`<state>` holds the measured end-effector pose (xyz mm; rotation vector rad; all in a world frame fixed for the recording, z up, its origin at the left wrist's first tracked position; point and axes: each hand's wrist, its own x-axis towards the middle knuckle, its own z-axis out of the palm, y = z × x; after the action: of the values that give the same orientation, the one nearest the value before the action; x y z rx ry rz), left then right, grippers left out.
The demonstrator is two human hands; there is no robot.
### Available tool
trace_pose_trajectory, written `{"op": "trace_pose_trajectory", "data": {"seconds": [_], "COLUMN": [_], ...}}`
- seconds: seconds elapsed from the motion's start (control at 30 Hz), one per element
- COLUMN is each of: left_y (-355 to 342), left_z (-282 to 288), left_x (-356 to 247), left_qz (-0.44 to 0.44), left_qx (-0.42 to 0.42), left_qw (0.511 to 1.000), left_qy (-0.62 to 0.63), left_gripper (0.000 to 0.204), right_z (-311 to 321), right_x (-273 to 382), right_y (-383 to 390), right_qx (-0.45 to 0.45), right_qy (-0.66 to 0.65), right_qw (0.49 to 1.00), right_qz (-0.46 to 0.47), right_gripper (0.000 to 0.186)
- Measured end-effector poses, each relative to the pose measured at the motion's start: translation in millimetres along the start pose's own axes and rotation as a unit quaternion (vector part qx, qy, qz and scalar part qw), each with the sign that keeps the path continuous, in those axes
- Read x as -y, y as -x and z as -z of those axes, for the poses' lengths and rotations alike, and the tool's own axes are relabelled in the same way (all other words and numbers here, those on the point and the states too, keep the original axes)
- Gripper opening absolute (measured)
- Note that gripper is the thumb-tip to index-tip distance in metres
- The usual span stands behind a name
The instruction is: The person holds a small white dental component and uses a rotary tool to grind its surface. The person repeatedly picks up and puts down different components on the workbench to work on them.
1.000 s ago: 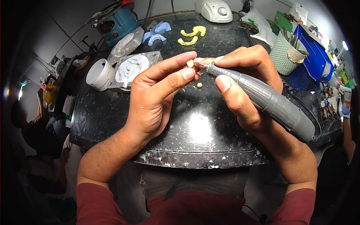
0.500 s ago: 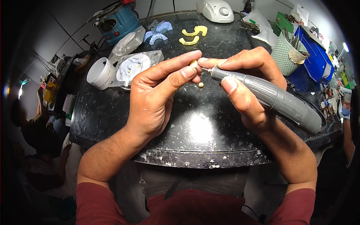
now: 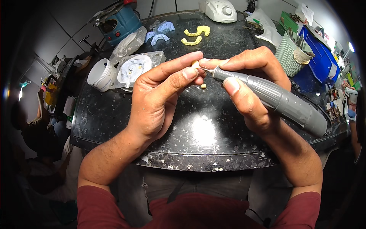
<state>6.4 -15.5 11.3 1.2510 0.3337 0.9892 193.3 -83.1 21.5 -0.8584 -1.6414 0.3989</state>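
Between the thumb and fingers of my left hand (image 3: 158, 91) I pinch a small cream-coloured dental crown (image 3: 195, 64). My right hand (image 3: 253, 82) is closed round a grey rotary handpiece (image 3: 272, 95), held like a pen and slanting down to the right. Its thin metal bur (image 3: 206, 70) points left and reaches the crown, though fingertips partly hide the contact. Just below my fingertips, a second small crown (image 3: 203, 86) lies on the black table (image 3: 183, 114). Behind my left hand sits a dental cast (image 3: 133, 70) in a clear-grey frame, with small yellowish spots on it.
An open white tub (image 3: 102, 75) stands left of the cast. Farther back are blue moulded arches (image 3: 160, 38), yellow arches (image 3: 192, 41), a teal machine (image 3: 119, 23) and a white control box (image 3: 221, 10). A pale green basket (image 3: 289, 57) of tools and a blue bin (image 3: 318, 53) stand right.
Both hands, the crown and the handpiece have shifted very slightly within the same hold. Otherwise the scene looks the same.
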Motion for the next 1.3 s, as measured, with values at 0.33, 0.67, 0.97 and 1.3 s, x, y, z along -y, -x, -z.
{"op": "trace_pose_trajectory", "data": {"seconds": [0.33,0.67,0.97,1.3], "left_y": [0.5,0.1,0.1,0.3], "left_z": [-1.6,0.4,1.4,2.9], "left_x": [-2.0,-0.4,-1.1,0.2], "left_qz": [0.018,0.027,0.02,0.017], "left_qx": [-0.003,0.003,0.004,0.017], "left_qw": [0.999,0.998,0.999,0.999], "left_qy": [0.035,0.049,0.029,0.029], "left_gripper": [0.035,0.035,0.035,0.035], "right_z": [-1.6,-4.5,-3.7,-3.9], "right_x": [-1.8,-2.6,-3.2,-1.4], "right_y": [-0.4,-0.5,-1.1,-0.6], "right_qx": [-0.006,-0.012,-0.009,-0.007], "right_qy": [-0.01,-0.04,-0.017,-0.035], "right_qw": [1.0,0.999,0.999,0.999], "right_qz": [0.009,0.014,0.026,0.019], "right_gripper": [0.019,0.018,0.018,0.018]}}
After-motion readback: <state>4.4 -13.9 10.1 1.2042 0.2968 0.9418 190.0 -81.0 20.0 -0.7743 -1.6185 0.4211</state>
